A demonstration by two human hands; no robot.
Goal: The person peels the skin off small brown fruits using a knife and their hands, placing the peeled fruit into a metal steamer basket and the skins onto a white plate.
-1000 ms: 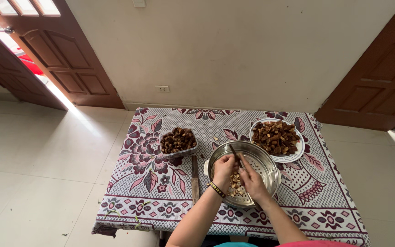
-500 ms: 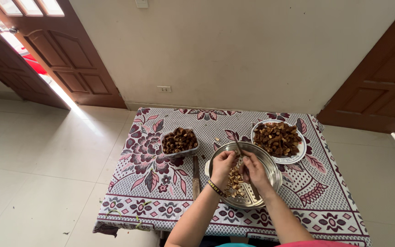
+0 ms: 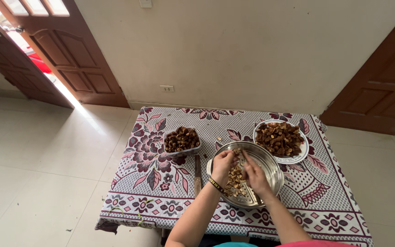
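A round steel tray (image 3: 273, 167) with perforated bottom lies on the floral cloth and holds pale cut pieces (image 3: 235, 180). My left hand (image 3: 222, 165) hovers over its left side, fingers pinched around a small brown piece. My right hand (image 3: 254, 176) is over the middle of the tray, fingers closed on a thin dark tool whose tip points toward the left hand. A black beaded bracelet circles my left wrist.
A small clear tub of dark brown pieces (image 3: 182, 140) sits to the left, a white plate heaped with brown husks (image 3: 280, 138) to the right. A knife (image 3: 197, 169) lies left of the tray. The cloth (image 3: 147, 183) covers tiled floor; wooden doors flank the wall.
Both hands stayed over the tray, shifting slightly; the camera view has moved a little closer and lower.
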